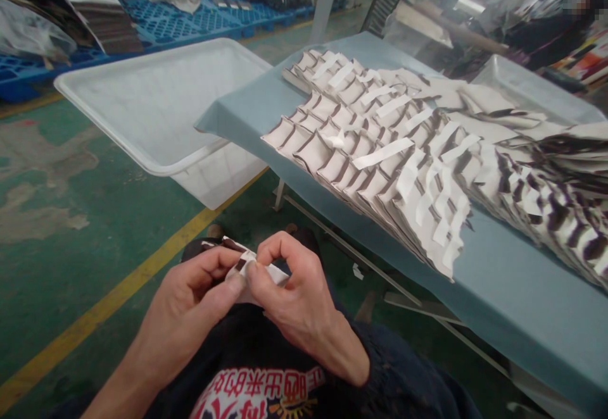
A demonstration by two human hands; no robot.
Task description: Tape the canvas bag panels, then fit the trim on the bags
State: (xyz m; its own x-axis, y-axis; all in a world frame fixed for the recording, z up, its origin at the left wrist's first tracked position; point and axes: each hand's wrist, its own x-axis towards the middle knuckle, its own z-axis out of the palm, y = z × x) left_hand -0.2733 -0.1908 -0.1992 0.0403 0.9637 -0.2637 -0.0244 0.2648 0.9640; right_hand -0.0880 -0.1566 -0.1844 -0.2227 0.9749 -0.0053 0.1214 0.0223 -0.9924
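Close to my body, my left hand (202, 292) and my right hand (294, 286) meet over a small white and dark brown fabric piece (244, 262). My left thumb and index finger pinch its left side. The fingers of my right hand are closed on its right side, with thumb and index finger touching at the edge. Part of the piece is hidden behind the hands. On the table to the right lie overlapping rows of similar white fabric pieces (332, 172) with dark edges, with white strips (384, 153) across them.
The blue-covered table (513, 292) runs from upper middle to lower right. A white plastic tub (190, 153) stands at its left end. Blue pallets (180, 23) with stacked goods are behind. A yellow line (142, 273) crosses the green floor. A person (555, 33) is at upper right.
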